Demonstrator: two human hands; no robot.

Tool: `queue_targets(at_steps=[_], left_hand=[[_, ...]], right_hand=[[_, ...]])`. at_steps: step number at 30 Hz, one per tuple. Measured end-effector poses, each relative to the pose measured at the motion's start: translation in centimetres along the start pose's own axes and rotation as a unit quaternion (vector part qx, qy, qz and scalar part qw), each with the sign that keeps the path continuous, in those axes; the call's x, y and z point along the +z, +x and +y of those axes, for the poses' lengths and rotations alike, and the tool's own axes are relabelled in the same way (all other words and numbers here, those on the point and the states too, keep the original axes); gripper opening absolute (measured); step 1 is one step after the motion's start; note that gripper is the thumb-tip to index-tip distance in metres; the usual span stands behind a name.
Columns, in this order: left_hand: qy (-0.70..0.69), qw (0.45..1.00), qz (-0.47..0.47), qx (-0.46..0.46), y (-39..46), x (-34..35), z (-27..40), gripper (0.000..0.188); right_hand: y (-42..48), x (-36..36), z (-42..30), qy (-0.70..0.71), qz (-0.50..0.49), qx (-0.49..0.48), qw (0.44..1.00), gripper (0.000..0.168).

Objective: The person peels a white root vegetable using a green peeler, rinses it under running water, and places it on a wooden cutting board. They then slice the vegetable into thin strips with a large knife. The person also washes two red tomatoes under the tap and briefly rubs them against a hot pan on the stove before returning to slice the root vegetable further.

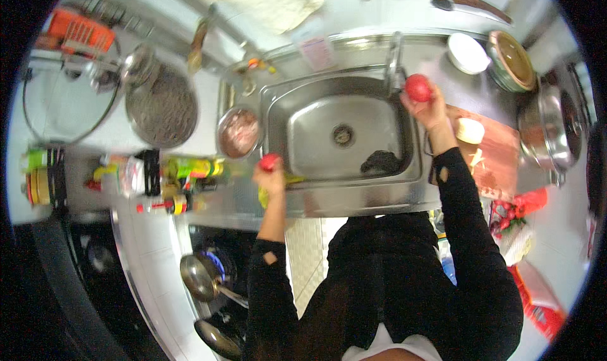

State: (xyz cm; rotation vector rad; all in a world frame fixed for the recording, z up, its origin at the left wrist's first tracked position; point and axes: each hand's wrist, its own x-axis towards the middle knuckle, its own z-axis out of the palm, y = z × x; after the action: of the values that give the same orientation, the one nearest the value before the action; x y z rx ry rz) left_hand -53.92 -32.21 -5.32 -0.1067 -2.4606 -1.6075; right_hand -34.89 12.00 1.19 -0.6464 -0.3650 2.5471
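Observation:
In my right hand (pixel 429 116) is a round red tomato (pixel 418 88), raised by the faucet (pixel 394 59) at the sink's far right corner. My left hand (pixel 269 183) grips a second red tomato (pixel 270 162) over the near left corner of the sink; this hand is blurred. Something yellow-green (pixel 263 197) shows beside it, too blurred to name. Between my hands lies the stainless steel sink (pixel 313 138), with a dark, crumpled thing (pixel 381 161) at its near right. A bowl of pinkish raw meat (pixel 240 132) stands just beyond my left hand.
Right of the sink, a wooden cutting board (pixel 498 164) bears a pale peeled chunk (pixel 470 131) and thin strips. Beyond it are a white bowl (pixel 467 53), a ceramic bowl (pixel 512 62) and a steel pot (pixel 545 126). At lower left, a pan (pixel 199 276) sits over a blue gas flame.

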Motion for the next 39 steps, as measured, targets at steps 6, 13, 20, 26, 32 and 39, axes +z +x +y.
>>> queue_targets(at_steps=[6,13,20,26,32,39], left_hand=[[0.277,0.956,0.066,-0.075,3.1,-5.1,-2.5,0.054],[0.382,0.911,0.074,-0.137,4.7,-6.0,-4.0,0.076],[0.144,0.938,-0.05,0.312,-2.2,2.7,3.3,0.057],[-0.108,0.779,-0.533,0.311,-21.4,18.3,24.2,0.042],[0.191,0.524,-0.771,0.308,-31.0,24.5,25.9,0.05],[0.275,0.556,-0.738,0.267,-33.4,23.8,26.7,0.046]], right_hand=[[-3.1,-4.5,7.5,-0.773,0.055,-0.09,0.626,0.064],[-10.0,-2.9,10.2,-0.804,-0.039,-0.122,0.581,0.069],[-11.6,-4.3,10.5,-0.648,0.091,-0.046,0.755,0.072],[-7.5,-14.3,17.9,-0.275,0.079,0.047,0.957,0.065],[-12.7,-7.8,15.6,-0.519,0.109,0.086,0.843,0.058],[-14.3,-6.5,14.9,-0.567,0.119,0.108,0.808,0.059]])
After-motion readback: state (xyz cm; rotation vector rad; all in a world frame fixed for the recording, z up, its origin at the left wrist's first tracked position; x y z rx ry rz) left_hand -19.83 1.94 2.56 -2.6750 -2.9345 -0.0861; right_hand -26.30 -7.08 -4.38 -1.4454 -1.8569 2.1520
